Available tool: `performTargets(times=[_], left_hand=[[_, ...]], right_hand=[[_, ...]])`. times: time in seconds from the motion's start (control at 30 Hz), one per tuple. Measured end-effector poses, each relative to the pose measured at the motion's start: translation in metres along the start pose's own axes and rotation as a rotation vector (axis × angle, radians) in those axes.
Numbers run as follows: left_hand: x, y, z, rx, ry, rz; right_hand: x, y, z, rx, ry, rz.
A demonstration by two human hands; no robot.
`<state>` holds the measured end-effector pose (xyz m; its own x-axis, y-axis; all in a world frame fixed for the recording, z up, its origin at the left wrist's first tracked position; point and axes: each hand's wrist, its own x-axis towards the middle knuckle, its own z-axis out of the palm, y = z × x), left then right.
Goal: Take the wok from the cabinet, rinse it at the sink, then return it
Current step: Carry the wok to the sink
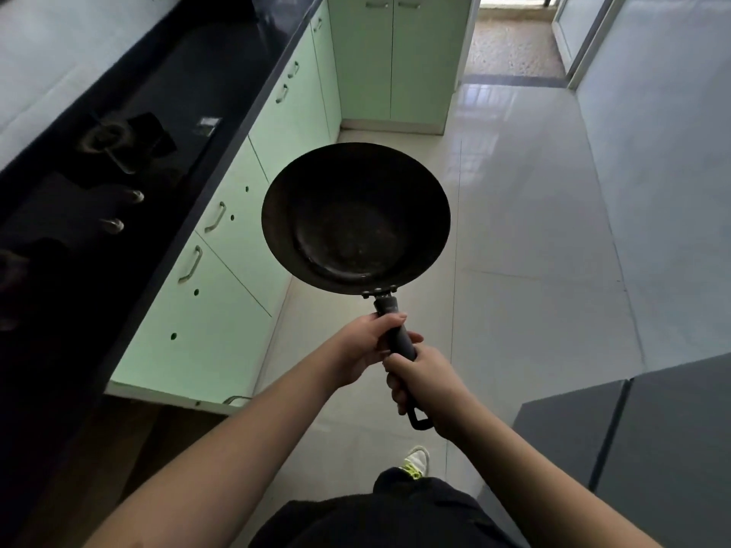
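Observation:
A dark round wok [355,217] with a long black handle is held out in front of me over the floor, bowl facing up. My left hand [366,344] grips the handle close to the bowl. My right hand [425,383] grips the same handle lower down, near its end loop. The pale green cabinet [205,310] runs along my left, and its nearest door at the bottom edge stands ajar. The sink is not in view.
A black countertop [170,124] with a gas stove [118,148] lies above the cabinets on the left. More green cabinets [395,61] close the far end. White tiled floor [526,251] stretches ahead. A grey appliance [633,441] stands at the right. My shoe [416,460] shows below.

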<state>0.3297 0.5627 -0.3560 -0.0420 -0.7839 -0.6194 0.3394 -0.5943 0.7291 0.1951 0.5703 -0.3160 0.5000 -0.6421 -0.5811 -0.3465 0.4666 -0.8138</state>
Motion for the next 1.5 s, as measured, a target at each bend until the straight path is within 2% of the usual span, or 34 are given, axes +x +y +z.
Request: performTargets(times=[0.27, 0.57, 0.9, 1.17, 1.5], left_hand=[[0.041, 0.037, 0.024, -0.043, 0.005, -0.030], [0.105, 0.085, 0.016, -0.088, -0.057, -0.024], [0.187, 0.183, -0.025, -0.062, -0.072, 0.008], [0.242, 0.248, -0.052, 0.030, -0.077, 0.046], [0.343, 0.328, -0.046, 0.022, -0.108, 0.030]], right_hand=[[0.037, -0.023, -0.041, 0.027, -0.005, 0.020], [0.094, -0.063, -0.069, 0.053, 0.043, 0.013], [0.196, -0.146, -0.075, 0.055, 0.100, 0.010], [0.260, -0.209, -0.072, 0.188, 0.170, 0.013], [0.353, -0.267, -0.141, 0.135, 0.165, -0.013]])
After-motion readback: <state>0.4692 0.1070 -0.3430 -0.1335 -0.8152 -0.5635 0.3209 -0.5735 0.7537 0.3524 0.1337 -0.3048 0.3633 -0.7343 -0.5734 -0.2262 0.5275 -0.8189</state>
